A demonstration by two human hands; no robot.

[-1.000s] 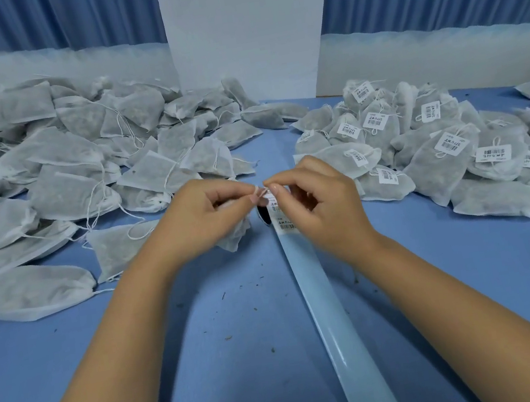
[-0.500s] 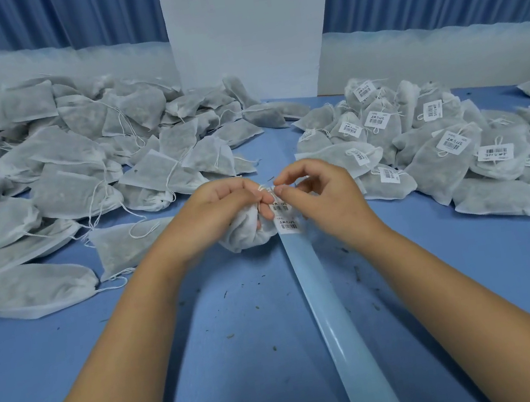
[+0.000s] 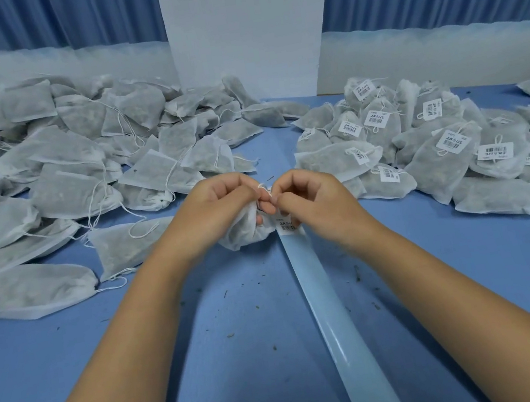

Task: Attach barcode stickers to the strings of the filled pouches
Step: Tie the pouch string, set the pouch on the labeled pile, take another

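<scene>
My left hand (image 3: pixel 220 207) grips a white filled pouch (image 3: pixel 244 233) at the middle of the blue table (image 3: pixel 246 358) and pinches its string (image 3: pixel 263 188). My right hand (image 3: pixel 311 200) meets it fingertip to fingertip, pinching the same string, with a barcode sticker (image 3: pixel 286 225) showing just below its fingers. The sticker lies at the far end of a pale blue backing strip (image 3: pixel 328 311) that runs toward me. How the sticker and string touch is hidden by my fingers.
A large heap of pouches without stickers (image 3: pixel 79 166) fills the left of the table. A heap of pouches with barcode stickers (image 3: pixel 438 147) lies at the right. A white board (image 3: pixel 245 31) stands at the back. Bits of dried herb dot the cloth.
The pouch has come into view, bunched under my left hand. Both hands have shifted slightly toward me, and the sticker now hangs lower, under my right fingers.
</scene>
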